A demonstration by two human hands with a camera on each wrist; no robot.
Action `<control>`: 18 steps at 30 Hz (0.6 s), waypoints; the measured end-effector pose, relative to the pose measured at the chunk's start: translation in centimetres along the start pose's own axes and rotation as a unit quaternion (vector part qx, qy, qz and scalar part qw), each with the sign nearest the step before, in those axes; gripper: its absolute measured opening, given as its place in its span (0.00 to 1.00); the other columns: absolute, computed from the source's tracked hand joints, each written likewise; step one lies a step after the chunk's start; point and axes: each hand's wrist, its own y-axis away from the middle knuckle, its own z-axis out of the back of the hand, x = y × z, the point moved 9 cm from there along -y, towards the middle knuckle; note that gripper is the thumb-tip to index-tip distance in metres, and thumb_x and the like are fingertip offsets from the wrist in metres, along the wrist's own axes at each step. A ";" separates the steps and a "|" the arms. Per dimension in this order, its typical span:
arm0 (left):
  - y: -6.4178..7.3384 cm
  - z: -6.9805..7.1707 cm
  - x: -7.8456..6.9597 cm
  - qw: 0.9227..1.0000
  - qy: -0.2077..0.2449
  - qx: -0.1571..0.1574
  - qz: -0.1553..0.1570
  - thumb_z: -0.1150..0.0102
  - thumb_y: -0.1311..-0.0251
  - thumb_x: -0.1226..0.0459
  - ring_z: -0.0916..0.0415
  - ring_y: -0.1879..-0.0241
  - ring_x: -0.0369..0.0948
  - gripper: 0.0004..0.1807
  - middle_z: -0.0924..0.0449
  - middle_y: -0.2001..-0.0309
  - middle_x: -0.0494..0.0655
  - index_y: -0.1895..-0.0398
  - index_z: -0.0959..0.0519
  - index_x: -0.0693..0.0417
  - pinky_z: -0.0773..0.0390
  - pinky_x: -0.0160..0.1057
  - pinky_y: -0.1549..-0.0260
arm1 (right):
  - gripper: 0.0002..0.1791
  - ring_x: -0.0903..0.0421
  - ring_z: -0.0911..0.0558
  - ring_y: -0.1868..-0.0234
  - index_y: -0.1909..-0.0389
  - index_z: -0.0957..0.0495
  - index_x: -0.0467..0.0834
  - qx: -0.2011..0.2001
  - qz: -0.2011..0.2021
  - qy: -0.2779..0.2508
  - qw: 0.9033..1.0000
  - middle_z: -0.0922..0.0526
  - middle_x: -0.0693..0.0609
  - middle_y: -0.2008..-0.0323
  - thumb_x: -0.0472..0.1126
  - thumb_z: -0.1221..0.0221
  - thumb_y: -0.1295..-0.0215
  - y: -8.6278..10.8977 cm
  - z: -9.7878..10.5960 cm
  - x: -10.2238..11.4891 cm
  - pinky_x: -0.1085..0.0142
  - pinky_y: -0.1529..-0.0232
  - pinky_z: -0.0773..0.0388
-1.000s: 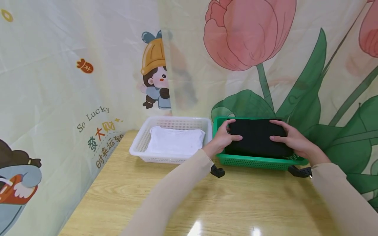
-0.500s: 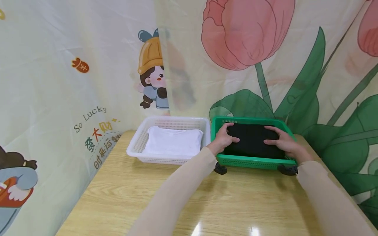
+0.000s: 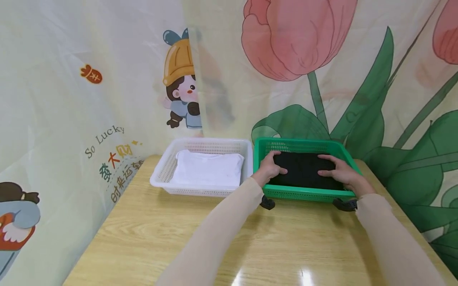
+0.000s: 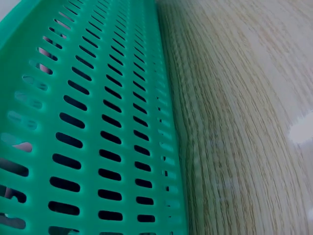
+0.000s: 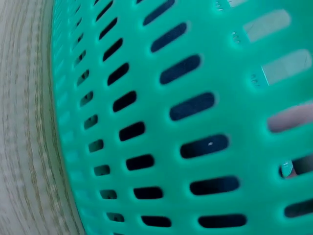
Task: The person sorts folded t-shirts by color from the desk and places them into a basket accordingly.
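A black folded piece of clothing [image 3: 301, 170] lies inside the green perforated basket [image 3: 307, 194] on the right in the head view. My left hand [image 3: 269, 168] holds its left end, thumb on top and fingers toward the far edge. At the right end my right hand [image 3: 341, 173] holds it in a similar way. Both wrist views are filled by the basket's slotted wall [image 4: 98, 132], with dark cloth showing through the slots. Bits of the fingers appear through the holes, but the fingertips under the cloth are hidden.
Left of the green basket, close beside it, stands a white perforated basket [image 3: 200, 191] holding a white folded shirt [image 3: 208, 170]. Both are on a wooden table [image 3: 286, 238], near a printed curtain [image 3: 229, 71] at the back and left.
Both hands have lowered the black clothing into the green basket, and the right hand has shifted left with it. The basket's right end has shifted left too. Over the last half second little differs.
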 end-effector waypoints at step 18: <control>-0.8 -0.6 1.3 0.998 -0.019 0.032 0.057 0.22 0.42 0.72 0.26 0.34 0.48 0.43 0.31 0.24 0.47 0.25 0.28 0.38 0.22 0.48 0.37 | 0.49 0.19 0.61 0.22 0.15 0.54 0.38 0.032 -0.017 0.014 0.999 0.65 0.22 0.19 0.45 0.34 0.24 0.1 -0.7 -0.4 0.22 0.30 0.51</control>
